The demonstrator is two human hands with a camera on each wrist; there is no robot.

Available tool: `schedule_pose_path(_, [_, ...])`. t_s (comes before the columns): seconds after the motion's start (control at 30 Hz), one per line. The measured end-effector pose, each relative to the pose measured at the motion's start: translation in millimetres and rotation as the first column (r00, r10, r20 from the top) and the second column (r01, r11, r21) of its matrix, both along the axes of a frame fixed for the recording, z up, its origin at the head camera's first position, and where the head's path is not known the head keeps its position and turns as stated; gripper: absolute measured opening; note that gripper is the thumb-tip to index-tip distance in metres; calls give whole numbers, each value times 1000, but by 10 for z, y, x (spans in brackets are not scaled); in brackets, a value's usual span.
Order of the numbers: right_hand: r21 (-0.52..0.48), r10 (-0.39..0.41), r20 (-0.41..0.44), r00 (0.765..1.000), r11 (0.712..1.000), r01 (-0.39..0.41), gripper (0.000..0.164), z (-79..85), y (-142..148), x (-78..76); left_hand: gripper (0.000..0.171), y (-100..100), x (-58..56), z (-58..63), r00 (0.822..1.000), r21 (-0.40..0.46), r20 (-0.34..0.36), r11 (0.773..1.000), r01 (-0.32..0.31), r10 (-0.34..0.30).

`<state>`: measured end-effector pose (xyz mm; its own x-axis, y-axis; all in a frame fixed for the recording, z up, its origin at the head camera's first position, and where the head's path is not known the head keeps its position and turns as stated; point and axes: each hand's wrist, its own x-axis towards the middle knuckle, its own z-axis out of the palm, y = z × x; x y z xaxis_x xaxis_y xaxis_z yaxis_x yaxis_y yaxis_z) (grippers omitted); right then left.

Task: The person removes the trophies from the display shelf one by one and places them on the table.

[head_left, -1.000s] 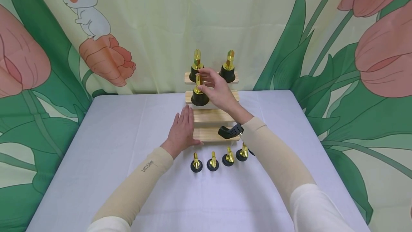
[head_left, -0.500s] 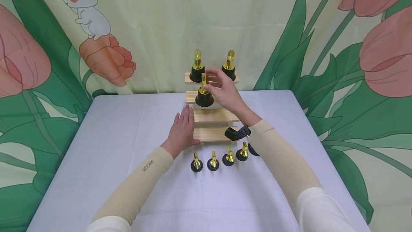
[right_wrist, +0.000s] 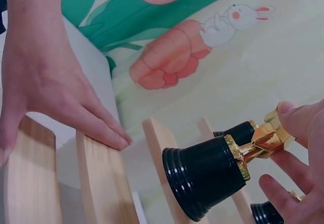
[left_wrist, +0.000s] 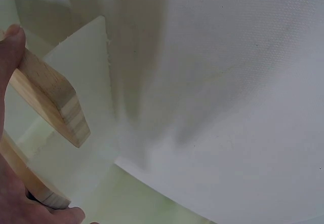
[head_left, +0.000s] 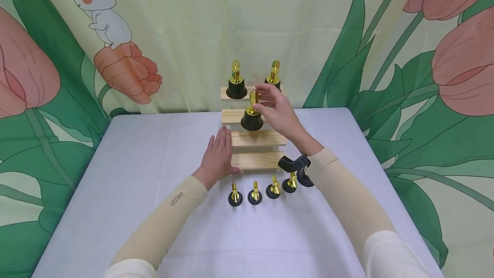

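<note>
My right hand (head_left: 283,115) pinches the gold top of a small trophy (head_left: 252,121) with a black round base. The trophy is upright over the third step up of a tiered wooden stand (head_left: 258,138). In the right wrist view, thumb and fingers meet at the gold part of the trophy (right_wrist: 205,173). My left hand (head_left: 217,155) lies along the stand's left side, fingers straight, thumb by the lowest step. The left wrist view shows wooden step ends (left_wrist: 55,95) beside that hand's fingers.
Two similar trophies, one on the left (head_left: 236,87) and one on the right (head_left: 274,76), stand on the top step. Several more, among them the leftmost trophy (head_left: 235,197), are lined up before the stand on the white-covered table (head_left: 154,149). A printed curtain (head_left: 185,46) hangs behind.
My right hand has carried the trophy rightward along the third step, from its left end to nearer the middle. The left hand has stayed against the stand.
</note>
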<state>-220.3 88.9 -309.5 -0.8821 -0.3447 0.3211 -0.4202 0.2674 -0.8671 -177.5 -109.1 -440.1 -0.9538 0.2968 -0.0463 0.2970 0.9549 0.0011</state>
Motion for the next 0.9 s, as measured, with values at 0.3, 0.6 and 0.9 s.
schedule_pose_path(0.3, [-26, 7, -15, 1000, 1000, -7, 47, -16, 155, 71, 138, 0, 6, -8, 1000, 9, 3, 1000, -3, 3])
schedule_pose_path(0.6, [-23, -19, -53, 998, 1000, 18, 48, -185, 319, 34, 140, 0, 2, -18, 1000, 29, 5, 1000, -6, 6])
schedule_pose_path(0.9, [-23, -58, -71, 996, 998, 56, 51, -342, 501, 2, 140, 2, -8, -28, 1000, 33, 6, 999, -13, 13])
